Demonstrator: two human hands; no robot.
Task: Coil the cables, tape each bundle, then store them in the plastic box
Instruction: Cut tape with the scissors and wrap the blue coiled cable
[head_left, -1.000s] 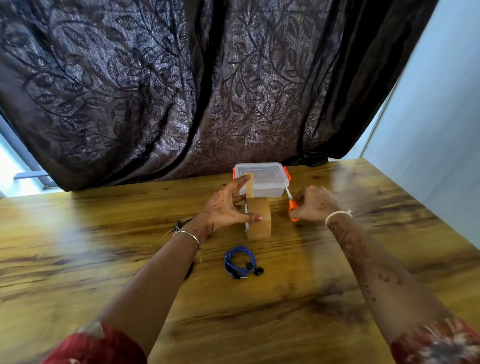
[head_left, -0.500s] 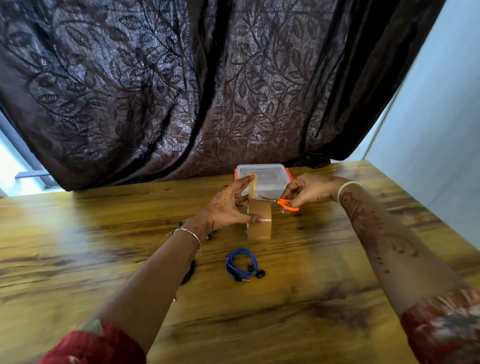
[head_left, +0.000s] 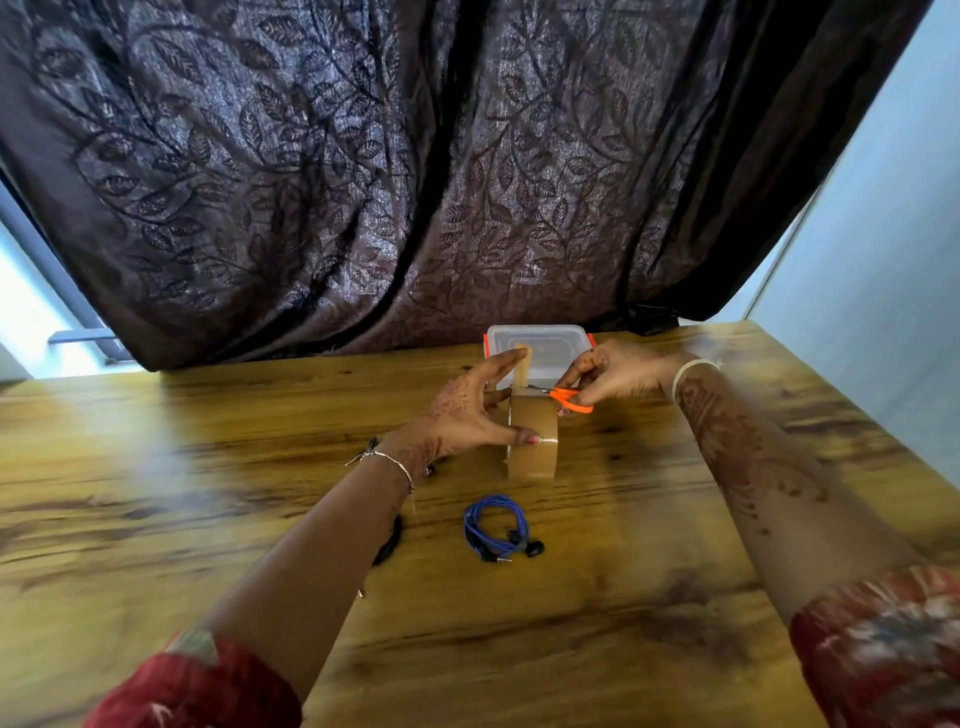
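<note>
A brown tape roll (head_left: 535, 441) stands on edge on the wooden table. My left hand (head_left: 467, 410) grips it, thumb on its front, forefinger holding a strip of tape (head_left: 521, 361) pulled straight up. My right hand (head_left: 613, 376) holds orange-handled scissors (head_left: 566, 399), blades laid across the base of the strip. A coiled blue cable (head_left: 496, 527) with black plugs lies nearer to me. A dark cable (head_left: 387, 543) shows partly under my left forearm. The clear plastic box (head_left: 556, 340) with orange clips sits lidded behind the roll.
The wooden table (head_left: 571, 623) ends at a dark leaf-patterned curtain (head_left: 415, 182) along the back. A pale wall (head_left: 883, 260) stands close on the right. Bare tabletop lies to the left and in the foreground.
My right hand has swung the scissors from upright beside the roll to horizontal, blades now at the raised tape strip. My left hand keeps its hold on the roll.
</note>
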